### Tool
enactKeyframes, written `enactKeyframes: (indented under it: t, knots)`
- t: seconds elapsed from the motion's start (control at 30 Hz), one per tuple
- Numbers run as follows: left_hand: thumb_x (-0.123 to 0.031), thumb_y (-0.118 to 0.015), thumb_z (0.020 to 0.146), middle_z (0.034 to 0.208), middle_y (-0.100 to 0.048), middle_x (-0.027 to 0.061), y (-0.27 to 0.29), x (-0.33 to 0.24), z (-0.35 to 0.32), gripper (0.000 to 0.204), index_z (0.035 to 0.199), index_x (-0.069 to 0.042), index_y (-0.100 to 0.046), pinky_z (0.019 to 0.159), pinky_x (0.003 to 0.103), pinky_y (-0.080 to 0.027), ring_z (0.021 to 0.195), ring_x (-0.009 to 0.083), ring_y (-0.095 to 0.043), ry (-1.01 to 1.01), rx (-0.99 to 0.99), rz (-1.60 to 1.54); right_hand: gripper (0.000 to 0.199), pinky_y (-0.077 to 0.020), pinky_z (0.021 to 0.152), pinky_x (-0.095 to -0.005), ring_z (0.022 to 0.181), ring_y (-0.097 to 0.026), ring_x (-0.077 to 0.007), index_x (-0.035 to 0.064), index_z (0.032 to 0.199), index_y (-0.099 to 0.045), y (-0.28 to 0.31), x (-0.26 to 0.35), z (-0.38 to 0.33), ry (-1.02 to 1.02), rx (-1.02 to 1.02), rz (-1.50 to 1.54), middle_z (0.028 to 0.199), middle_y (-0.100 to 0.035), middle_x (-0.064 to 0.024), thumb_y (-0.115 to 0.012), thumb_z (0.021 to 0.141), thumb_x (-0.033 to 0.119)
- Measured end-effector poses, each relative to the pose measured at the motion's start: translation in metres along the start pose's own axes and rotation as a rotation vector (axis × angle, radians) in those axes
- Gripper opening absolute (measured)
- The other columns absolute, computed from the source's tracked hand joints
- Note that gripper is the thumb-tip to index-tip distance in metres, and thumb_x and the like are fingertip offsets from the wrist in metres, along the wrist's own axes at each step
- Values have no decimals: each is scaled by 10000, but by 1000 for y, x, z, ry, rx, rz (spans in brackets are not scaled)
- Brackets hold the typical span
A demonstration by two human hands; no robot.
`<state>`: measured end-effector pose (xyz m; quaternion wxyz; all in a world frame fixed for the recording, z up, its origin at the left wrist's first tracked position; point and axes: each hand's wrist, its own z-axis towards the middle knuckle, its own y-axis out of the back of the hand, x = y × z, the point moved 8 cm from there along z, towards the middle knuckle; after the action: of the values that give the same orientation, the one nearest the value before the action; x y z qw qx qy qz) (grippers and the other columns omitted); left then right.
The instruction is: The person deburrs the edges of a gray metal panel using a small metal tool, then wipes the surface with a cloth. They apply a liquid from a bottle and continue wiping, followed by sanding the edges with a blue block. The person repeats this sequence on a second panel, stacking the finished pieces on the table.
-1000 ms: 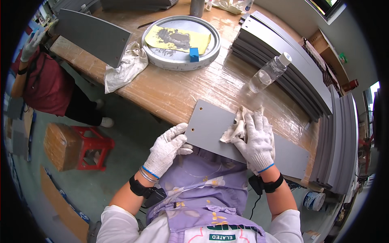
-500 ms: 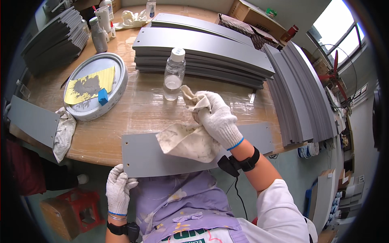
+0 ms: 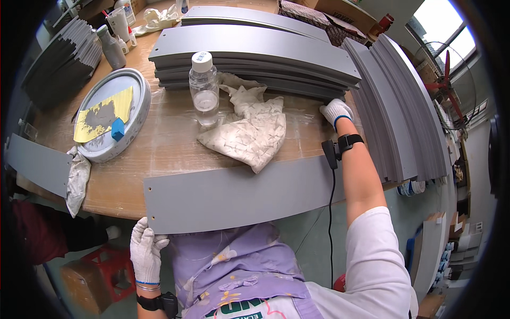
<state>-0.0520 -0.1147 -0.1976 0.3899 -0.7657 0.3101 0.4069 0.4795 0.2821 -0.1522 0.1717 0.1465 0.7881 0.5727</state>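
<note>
A long grey panel (image 3: 239, 196) lies along the table's near edge, its left end overhanging, with two small holes there. My left hand (image 3: 145, 252), in a white knit glove, pinches its lower left corner. My gloved right hand (image 3: 337, 110) reaches to the table beside the right end of a stack of grey panels (image 3: 255, 56). Its fingers are curled down, and whatever they grip is hidden. A stained cream cloth (image 3: 249, 127) lies crumpled between the stack and the near panel, held by neither hand. Left of the cloth stands a capped clear bottle (image 3: 204, 95) with some liquid.
A round grey lid (image 3: 135, 125) holds a yellow sheet (image 3: 87, 130) with grey paste and a blue block (image 3: 118, 129). More panels (image 3: 390, 117) stand at the right. Another person's panel (image 3: 40, 165) and cloth (image 3: 78, 181) are at the left. A black cable (image 3: 330, 228) hangs from my right wrist.
My right hand has let go of the cloth, leaving it beside the bottle. It has moved right to the stack's end, where a thin pale strip lay. My left hand stays at the panel corner.
</note>
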Motion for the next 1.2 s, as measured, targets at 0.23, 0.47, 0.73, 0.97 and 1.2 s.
enactKeyframes:
  t: [0.23, 0.47, 0.73, 0.97, 1.2]
  knots:
    - [-189, -644, 982, 949, -658, 29, 2, 3, -1, 261, 1207, -87, -558, 619, 250, -569, 716, 100, -619, 1, 32, -44, 448, -527, 956, -423, 1136, -649, -364, 30, 1167, -703, 7, -4, 2, 162, -92, -36, 1211, -682, -208, -630, 846, 334]
    - [-169, -631, 989, 958, -667, 37, -3, 6, -1, 248, 1210, -82, -557, 624, 253, -586, 726, 111, -648, 9, -1, -41, 299, -580, 902, -435, 1046, -672, -324, 9, 1231, -573, -15, -47, -65, 213, 348, 1372, 1174, -648, -199, -556, 970, 152]
    - [-172, -629, 990, 1041, -679, 50, 4, 4, -2, 281, 1247, -81, -558, 689, 280, -599, 799, 126, -675, 29, 57, -107, 37, -479, 594, -290, 654, -506, -114, 107, 982, -490, -11, 42, -230, 487, 520, 1560, 814, -546, -38, -520, 971, 127]
    - [-126, -594, 1005, 1052, -644, 105, 13, 35, -15, 286, 1251, -33, -482, 744, 332, -619, 836, 187, -698, 110, 2, -377, 327, -476, 589, -245, 663, -557, -95, 60, 1277, -521, -48, 180, -371, 813, 507, 888, 844, -575, -32, -591, 962, 116]
    - [-290, -611, 1014, 1054, -653, 131, -28, 50, -15, 388, 1231, 26, -548, 771, 311, -596, 867, 196, -687, 286, 283, -302, 391, -547, 778, -412, 895, -682, -335, 102, 1258, -590, -60, 270, -424, 1348, -164, 389, 1013, -681, -119, -681, 880, 151]
